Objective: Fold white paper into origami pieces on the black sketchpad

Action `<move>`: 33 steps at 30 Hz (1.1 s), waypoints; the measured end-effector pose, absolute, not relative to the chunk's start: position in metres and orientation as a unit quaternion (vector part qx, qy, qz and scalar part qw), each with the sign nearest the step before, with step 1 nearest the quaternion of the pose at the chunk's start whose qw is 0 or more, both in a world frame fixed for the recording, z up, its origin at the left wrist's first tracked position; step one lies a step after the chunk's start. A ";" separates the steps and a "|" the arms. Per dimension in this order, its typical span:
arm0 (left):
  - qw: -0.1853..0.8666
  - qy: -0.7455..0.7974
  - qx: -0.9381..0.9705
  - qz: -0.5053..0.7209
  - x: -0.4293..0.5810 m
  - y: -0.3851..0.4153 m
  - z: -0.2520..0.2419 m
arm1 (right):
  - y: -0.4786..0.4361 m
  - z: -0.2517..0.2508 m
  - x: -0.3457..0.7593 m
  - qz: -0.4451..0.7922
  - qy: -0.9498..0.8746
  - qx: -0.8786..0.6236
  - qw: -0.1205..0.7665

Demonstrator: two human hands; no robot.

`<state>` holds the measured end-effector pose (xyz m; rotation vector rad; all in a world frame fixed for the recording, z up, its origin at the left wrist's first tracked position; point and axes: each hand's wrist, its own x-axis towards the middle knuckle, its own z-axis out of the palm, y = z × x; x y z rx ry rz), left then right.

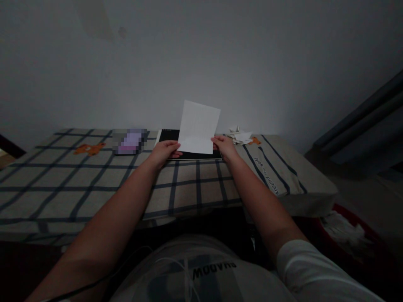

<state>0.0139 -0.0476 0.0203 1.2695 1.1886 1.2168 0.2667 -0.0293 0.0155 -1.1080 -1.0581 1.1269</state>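
Note:
A white sheet of paper (199, 128) is held up, slightly tilted, between my two hands. My left hand (165, 152) pinches its lower left edge, and my right hand (224, 146) grips it near the lower right edge. Beneath the sheet lies a flat black item with a pale border (168, 135), perhaps a notebook, partly covered by the paper and my hands. Just beyond my right hand sits a small heap of folded white paper pieces (241, 137).
A checked cloth (185, 188) covers the table, which stands against a grey wall (201, 54). Left of the black item is a blurred-out purple and pink object (130, 141). On the floor at right, a red bin (341, 209) holds crumpled white paper (346, 233).

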 end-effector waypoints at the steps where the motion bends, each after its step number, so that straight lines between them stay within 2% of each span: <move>1: 0.501 0.487 0.522 0.490 0.014 -0.048 0.021 | -0.029 0.015 0.267 0.481 -0.447 -0.475 0.586; 12: 0.445 0.507 0.558 0.483 0.017 -0.052 0.023 | -0.030 0.017 0.264 0.478 -0.439 -0.473 0.596; 19: 0.475 0.482 0.549 0.491 0.014 -0.054 0.022 | -0.033 0.019 0.266 0.504 -0.479 -0.465 0.547; 27: 0.480 0.478 0.533 0.507 0.015 -0.049 0.017 | -0.036 0.020 0.264 0.515 -0.482 -0.464 0.536; 33: 0.531 0.469 0.501 0.498 0.013 -0.053 0.021 | -0.036 0.019 0.267 0.548 -0.472 -0.455 0.519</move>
